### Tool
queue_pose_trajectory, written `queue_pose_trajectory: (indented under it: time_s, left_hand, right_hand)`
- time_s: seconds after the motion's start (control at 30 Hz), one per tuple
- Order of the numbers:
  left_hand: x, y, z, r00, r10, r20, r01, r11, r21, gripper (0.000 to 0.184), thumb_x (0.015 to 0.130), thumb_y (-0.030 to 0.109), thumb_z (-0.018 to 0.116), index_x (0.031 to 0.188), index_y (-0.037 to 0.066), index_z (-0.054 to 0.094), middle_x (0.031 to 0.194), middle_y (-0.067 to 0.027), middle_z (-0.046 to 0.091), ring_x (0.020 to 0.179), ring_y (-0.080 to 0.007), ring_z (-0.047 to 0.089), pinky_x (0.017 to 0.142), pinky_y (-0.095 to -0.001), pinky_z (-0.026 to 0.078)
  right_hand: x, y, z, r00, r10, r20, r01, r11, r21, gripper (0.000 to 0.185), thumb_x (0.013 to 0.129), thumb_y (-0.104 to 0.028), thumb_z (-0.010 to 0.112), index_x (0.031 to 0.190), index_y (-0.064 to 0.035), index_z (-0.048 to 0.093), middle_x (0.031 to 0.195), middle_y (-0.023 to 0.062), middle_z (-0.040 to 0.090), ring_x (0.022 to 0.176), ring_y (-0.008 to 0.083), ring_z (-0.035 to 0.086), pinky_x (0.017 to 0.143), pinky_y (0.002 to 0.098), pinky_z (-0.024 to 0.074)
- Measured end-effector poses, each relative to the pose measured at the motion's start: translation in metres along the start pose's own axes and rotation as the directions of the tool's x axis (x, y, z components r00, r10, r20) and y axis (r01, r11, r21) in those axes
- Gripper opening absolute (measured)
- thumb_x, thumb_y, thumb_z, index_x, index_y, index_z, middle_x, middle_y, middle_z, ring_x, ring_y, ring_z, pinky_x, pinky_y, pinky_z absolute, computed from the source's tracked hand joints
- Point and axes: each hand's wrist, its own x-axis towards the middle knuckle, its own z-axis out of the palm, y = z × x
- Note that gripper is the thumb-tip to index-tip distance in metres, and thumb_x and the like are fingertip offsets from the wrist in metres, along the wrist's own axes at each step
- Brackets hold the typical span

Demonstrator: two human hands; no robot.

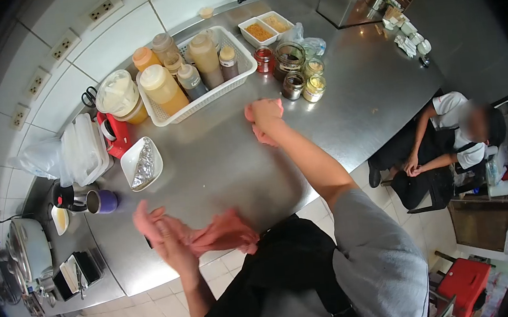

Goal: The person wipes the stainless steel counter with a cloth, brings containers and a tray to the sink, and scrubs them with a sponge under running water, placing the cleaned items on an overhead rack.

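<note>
My left hand (176, 251) is closed on a pink cloth (224, 231), which hangs out to the right along the counter's front edge. Farther in, my right hand (268, 115) presses a second pink cloth (261, 136), bunched under its fingers, onto the steel counter (224, 167). Just beyond the right hand stand several small jars, among them a dark-filled jar (292, 86) and a pale yellow one (314, 88). A white dish with crumpled foil (143, 163) sits beyond the left hand.
A white basket (179, 112) of squeeze bottles stands against the tiled wall. Behind the jars is a two-part white dish (265, 29). A purple cup (102, 201) and a black tray (77, 274) lie leftward. A person (447, 134) sits at the right.
</note>
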Motion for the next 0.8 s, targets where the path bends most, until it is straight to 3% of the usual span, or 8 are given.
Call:
queue_pose_trajectory:
  time_s: [0.1,0.2,0.23,0.33,0.4,0.5,0.7,0.8]
  left_hand:
    - [0.008,0.013,-0.015,0.996,0.054,-0.074,-0.06,0.995,-0.085,0.039,0.101,0.027,0.041,0.13,0.001,0.037,0.068,-0.0008,0.044,0.054,-0.0046,0.036,0.046,-0.0205,0.031]
    - [0.016,0.007,-0.009,0.968,0.161,-0.192,-0.157,0.987,0.034,0.029,0.102,0.023,0.041,0.122,0.002,0.041,0.064,0.0025,0.04,0.051,-0.0032,0.033,0.044,-0.0184,0.027]
    - [0.015,-0.005,-0.024,0.983,0.148,-0.112,-0.123,0.971,0.205,0.032,0.101,0.02,0.044,0.126,-0.001,0.041,0.078,-0.0026,0.051,0.064,-0.0081,0.047,0.059,-0.0192,0.04]
    - [0.012,-0.077,-0.044,0.967,0.215,0.136,-0.255,0.836,0.487,0.043,0.097,0.021,0.051,0.13,-0.004,0.039,0.108,-0.0144,0.054,0.097,-0.0193,0.054,0.085,-0.031,0.044]
    - [-0.004,-0.13,-0.071,0.955,-0.032,0.296,-0.202,0.661,0.723,0.051,0.088,0.021,0.063,0.13,0.001,0.043,0.132,-0.0214,0.044,0.128,-0.0358,0.038,0.105,-0.0429,0.031]
    - [-0.029,-0.117,-0.047,0.903,0.025,0.429,-0.411,0.339,0.846,0.055,0.079,0.023,0.072,0.127,0.01,0.049,0.129,-0.0229,0.046,0.125,-0.0441,0.037,0.103,-0.0462,0.033]
    - [-0.032,-0.16,-0.079,0.934,-0.015,0.358,-0.304,0.493,0.815,0.037,0.07,0.01,0.071,0.104,0.012,0.06,0.116,-0.0183,0.051,0.105,-0.0399,0.049,0.091,-0.0455,0.042]
    - [-0.032,-0.142,-0.097,0.974,-0.086,0.21,-0.097,0.677,0.73,0.037,0.068,0.003,0.066,0.104,0.011,0.061,0.112,-0.0173,0.052,0.099,-0.0363,0.053,0.087,-0.041,0.044]
  right_hand:
    - [-0.006,-0.006,-0.022,0.92,0.079,-0.384,-0.104,0.994,-0.045,0.022,0.082,-0.017,0.058,0.099,-0.0091,0.069,0.106,0.0119,0.065,0.102,0.0293,0.059,0.085,0.0404,0.0433]
    - [0.043,0.014,-0.006,0.907,0.092,-0.41,-0.186,0.963,-0.195,0.026,0.081,-0.018,0.06,0.103,-0.0079,0.068,0.103,0.0112,0.067,0.095,0.0258,0.062,0.084,0.04,0.0446]
    - [0.045,0.012,0.009,0.861,0.114,-0.496,-0.245,0.947,-0.208,0.026,0.082,-0.017,0.059,0.104,-0.0057,0.068,0.104,0.0115,0.068,0.098,0.0265,0.063,0.084,0.0433,0.0463]
    - [0.008,0.008,0.003,0.999,0.047,-0.025,-0.048,0.998,-0.032,0.023,0.083,-0.017,0.056,0.095,-0.0042,0.07,0.107,0.0151,0.067,0.102,0.0352,0.063,0.082,0.0427,0.0512]
    - [-0.029,0.02,-0.026,0.999,-0.04,0.016,0.041,0.997,-0.064,0.023,0.083,-0.018,0.056,0.096,-0.0067,0.071,0.103,0.0148,0.068,0.101,0.0348,0.064,0.082,0.0425,0.0514]
    - [-0.027,0.041,-0.066,0.996,-0.045,0.083,0.037,0.995,0.091,0.024,0.08,-0.018,0.06,0.101,-0.0127,0.071,0.109,0.0134,0.066,0.102,0.0354,0.063,0.083,0.0418,0.0512]
    - [-0.058,0.086,0.026,0.951,-0.216,-0.221,0.235,0.97,0.06,0.056,0.063,0.001,0.068,0.115,-0.0191,0.064,0.139,0.0135,0.04,0.114,0.0342,0.051,0.087,0.0413,0.0511]
    - [-0.175,0.106,0.036,0.962,-0.265,0.072,0.235,0.93,0.281,0.04,0.064,-0.001,0.066,0.103,-0.012,0.066,0.112,0.0145,0.054,0.105,0.033,0.055,0.083,0.0399,0.0498]
